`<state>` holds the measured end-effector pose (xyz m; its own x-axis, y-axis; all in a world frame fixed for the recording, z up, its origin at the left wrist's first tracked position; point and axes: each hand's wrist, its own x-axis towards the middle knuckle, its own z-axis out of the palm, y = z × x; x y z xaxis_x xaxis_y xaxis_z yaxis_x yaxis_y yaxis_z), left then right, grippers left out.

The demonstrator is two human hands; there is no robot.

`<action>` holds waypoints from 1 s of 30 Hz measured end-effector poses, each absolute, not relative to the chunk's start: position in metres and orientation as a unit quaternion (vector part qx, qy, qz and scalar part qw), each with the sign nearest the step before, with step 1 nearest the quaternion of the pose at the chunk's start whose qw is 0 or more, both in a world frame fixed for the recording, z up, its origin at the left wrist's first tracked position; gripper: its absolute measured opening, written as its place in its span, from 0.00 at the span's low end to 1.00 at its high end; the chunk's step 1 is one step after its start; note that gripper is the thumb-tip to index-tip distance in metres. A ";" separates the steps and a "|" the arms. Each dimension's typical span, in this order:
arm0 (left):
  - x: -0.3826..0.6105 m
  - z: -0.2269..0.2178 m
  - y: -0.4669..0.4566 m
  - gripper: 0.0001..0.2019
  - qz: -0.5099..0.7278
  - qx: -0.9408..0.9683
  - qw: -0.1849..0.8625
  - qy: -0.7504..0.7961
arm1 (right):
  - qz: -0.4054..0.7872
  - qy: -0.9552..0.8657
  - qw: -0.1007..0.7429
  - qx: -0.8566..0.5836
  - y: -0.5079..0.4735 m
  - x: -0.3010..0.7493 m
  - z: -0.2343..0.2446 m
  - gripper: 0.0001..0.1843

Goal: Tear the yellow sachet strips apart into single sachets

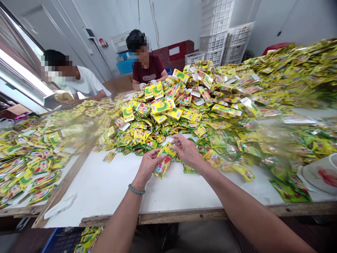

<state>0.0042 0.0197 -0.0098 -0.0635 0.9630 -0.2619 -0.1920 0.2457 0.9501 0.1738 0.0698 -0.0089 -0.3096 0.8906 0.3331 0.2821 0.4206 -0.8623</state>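
Observation:
Low over the white tabletop, my left hand [150, 163] pinches a small yellow-and-green printed packet [162, 168] with a red fruit picture on it. My right hand [186, 150] is at the packet's upper end, its thumb and fingertips closed on the edge there; the exact grip is partly hidden. Just beyond my hands rises a big heap of similar packets mixed with small yellow boxes [163, 106], some with white flaps open. A single loose packet [109, 156] lies on the table left of my hands.
A wooden strip [71, 175] divides the table, with more packets [42, 165] left of it. A white tub [322, 173] stands at the right, a blue crate [61, 240] below the edge. Two people [147, 66] sit across; white crates [214, 31] are stacked behind.

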 end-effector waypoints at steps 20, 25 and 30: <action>0.007 -0.010 0.020 0.31 0.539 0.384 0.538 0.523 | 0.387 -0.751 0.375 -0.381 0.057 0.171 0.003 0.21; 0.009 -0.004 0.020 0.32 0.610 0.379 0.469 0.514 | 0.389 -0.663 0.485 -0.417 0.063 0.166 -0.006 0.11; 0.007 -0.006 0.018 0.23 0.598 0.409 0.457 0.515 | 0.521 -0.625 0.453 -0.363 0.064 0.152 -0.023 0.16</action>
<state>0.0072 0.0185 -0.0061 -0.2472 0.9688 0.0192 -0.1250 -0.0516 0.9908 0.1523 0.0638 -0.0229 -0.3259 0.9265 0.1881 -0.0186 0.1927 -0.9811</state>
